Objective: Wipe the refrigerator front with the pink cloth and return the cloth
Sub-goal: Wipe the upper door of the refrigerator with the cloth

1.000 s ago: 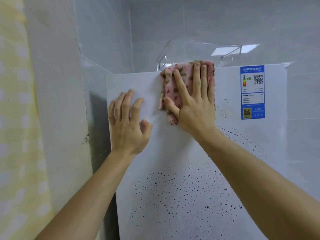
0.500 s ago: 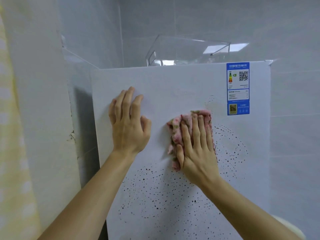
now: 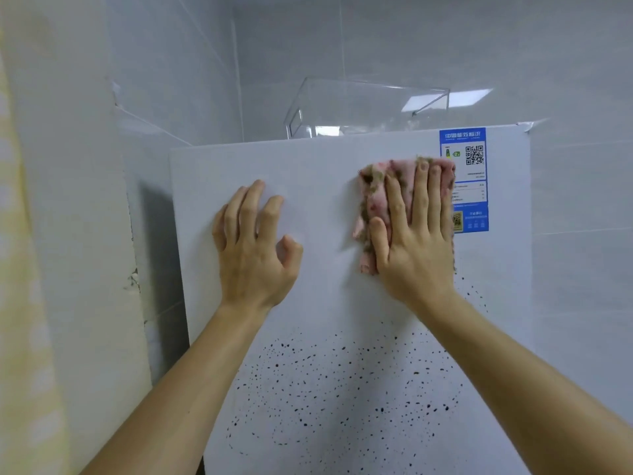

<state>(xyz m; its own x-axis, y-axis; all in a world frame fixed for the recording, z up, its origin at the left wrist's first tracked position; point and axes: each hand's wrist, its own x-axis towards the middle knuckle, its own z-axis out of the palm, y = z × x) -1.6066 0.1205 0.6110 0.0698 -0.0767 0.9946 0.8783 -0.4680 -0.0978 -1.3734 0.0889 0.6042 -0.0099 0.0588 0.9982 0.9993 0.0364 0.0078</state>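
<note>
The white refrigerator front fills the middle of the head view, with a pattern of black specks across its lower part. My right hand presses the pink, stained cloth flat against the upper right of the door with straight fingers. The cloth's right edge overlaps the blue energy label. My left hand rests on the door to the left of the cloth, its fingers spread and slightly bent, with nothing in it.
A clear plastic box stands on top of the refrigerator. Grey tiled walls close in behind and on the right. A white wall edge and a yellow checked curtain stand at the left.
My right hand has slid the cloth up and to the right, from the middle of the door to beside the blue label. The left hand has stayed in place.
</note>
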